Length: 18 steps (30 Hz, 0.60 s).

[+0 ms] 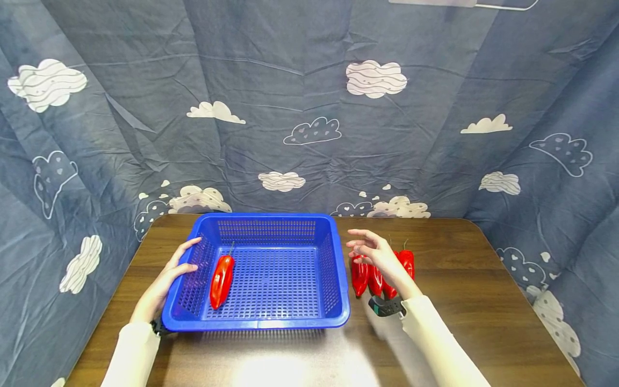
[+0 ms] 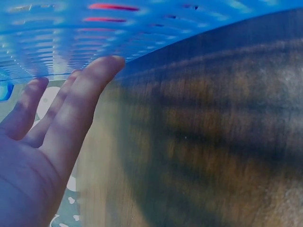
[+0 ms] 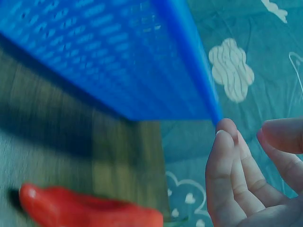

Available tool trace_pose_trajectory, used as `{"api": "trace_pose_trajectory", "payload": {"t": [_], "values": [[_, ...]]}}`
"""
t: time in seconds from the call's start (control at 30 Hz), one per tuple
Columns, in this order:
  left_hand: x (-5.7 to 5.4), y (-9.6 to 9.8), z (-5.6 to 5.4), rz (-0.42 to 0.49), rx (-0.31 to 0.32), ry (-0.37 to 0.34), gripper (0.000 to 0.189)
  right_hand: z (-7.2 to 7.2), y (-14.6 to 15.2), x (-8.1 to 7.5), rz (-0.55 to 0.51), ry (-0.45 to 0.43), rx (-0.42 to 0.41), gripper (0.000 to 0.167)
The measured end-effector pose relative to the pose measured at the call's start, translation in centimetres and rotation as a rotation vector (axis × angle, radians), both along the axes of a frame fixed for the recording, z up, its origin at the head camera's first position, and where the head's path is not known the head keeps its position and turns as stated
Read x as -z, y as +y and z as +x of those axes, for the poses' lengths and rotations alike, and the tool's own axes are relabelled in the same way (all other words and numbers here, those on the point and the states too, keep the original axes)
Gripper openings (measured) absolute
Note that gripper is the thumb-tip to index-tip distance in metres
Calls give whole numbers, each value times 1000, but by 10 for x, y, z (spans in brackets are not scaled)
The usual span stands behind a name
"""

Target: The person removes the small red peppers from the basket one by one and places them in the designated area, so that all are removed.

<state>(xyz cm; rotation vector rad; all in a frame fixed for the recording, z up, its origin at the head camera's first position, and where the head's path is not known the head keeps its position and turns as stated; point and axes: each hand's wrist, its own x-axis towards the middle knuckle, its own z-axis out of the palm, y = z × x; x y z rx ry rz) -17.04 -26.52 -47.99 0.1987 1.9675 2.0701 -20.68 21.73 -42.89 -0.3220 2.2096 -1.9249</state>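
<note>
A blue plastic basket with slotted walls sits on the wooden table. One red pepper lies inside, near the left wall, its stem pointing away from me. At the basket's left side my left hand has its fingers stretched out; in the left wrist view fingers reach straight up to the slotted outer wall. My right hand hovers right of the basket, fingers loosely bent, thumb apart, nothing in it. Beneath it in the head view several red peppers lie side by side, partly hidden by the hand.
The brown wooden table extends to the right of the peppers. A dark blue-grey curtain with cloud prints hangs behind the table and on both sides. Both wrists carry dark straps; the right one shows near the peppers.
</note>
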Motion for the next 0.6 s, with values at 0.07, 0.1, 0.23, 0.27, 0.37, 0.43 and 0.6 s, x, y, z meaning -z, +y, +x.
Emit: {"api": "trace_pose_trajectory", "payload": {"t": [0.07,0.1,0.23,0.27,0.37,0.43,0.6], "values": [[0,0,0,9,2,-1,59,-1,-7,-2,-22,3,-22,43],[0,0,0,14,4,0,59,-1,-11,-2,-37,2,-33,43],[0,-1,-1,26,12,13,60,-2,-25,-6,-70,-3,-68,44],[0,-1,-1,27,13,14,60,-2,-28,-7,-72,-2,-75,44],[0,-1,-1,29,16,15,60,-2,-37,-10,-73,-5,-88,44],[0,-1,-1,30,17,15,60,-2,-42,-12,-74,-9,-98,44],[0,-1,0,30,18,15,60,-3,-53,-16,-83,-17,-129,45]]}}
